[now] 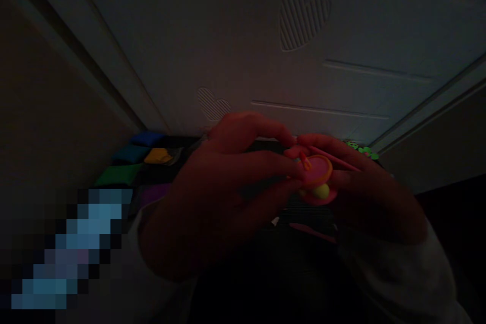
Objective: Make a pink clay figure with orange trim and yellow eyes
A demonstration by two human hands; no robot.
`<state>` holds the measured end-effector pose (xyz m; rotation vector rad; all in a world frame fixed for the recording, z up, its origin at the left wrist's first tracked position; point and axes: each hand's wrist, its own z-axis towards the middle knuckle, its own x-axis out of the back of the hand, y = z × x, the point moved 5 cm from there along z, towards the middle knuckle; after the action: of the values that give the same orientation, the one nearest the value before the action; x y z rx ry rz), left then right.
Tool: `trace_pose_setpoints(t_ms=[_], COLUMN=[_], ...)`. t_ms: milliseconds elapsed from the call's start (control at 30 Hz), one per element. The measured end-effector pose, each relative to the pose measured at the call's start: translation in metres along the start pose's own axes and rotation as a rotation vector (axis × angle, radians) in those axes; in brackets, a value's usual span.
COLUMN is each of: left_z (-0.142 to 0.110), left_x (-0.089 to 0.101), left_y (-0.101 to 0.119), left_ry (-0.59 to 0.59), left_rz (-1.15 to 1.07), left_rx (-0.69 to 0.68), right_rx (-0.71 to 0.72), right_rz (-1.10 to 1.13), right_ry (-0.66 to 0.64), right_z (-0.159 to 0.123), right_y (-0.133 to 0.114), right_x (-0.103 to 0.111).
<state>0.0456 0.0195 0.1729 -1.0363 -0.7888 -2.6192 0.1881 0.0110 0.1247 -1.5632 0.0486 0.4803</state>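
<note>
The scene is very dark. My left hand and my right hand meet at the middle of the view, fingers curled around a small pink round piece with an orange rim and a yellow-green ball under it. A thin pink stick runs across my right fingers. Both hands grip the pink piece between fingertips.
Behind the hands lie coloured clay packets: blue, teal, yellow, green and purple. A pale door with heart shapes fills the background. Green bits sit at the right. A blurred patch covers the lower left.
</note>
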Motion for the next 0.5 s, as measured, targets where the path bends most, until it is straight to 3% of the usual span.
trace_pose_setpoints(t_ms=[500], left_z=[-0.0002], left_x=[-0.0008], left_y=[-0.0026], left_ry=[0.005], left_rz=[0.024], left_rx=[-0.004], right_rx=[-0.017], right_rz=[0.08], right_ry=[0.01], right_z=[0.0008], right_y=[0.0024], right_x=[-0.0025])
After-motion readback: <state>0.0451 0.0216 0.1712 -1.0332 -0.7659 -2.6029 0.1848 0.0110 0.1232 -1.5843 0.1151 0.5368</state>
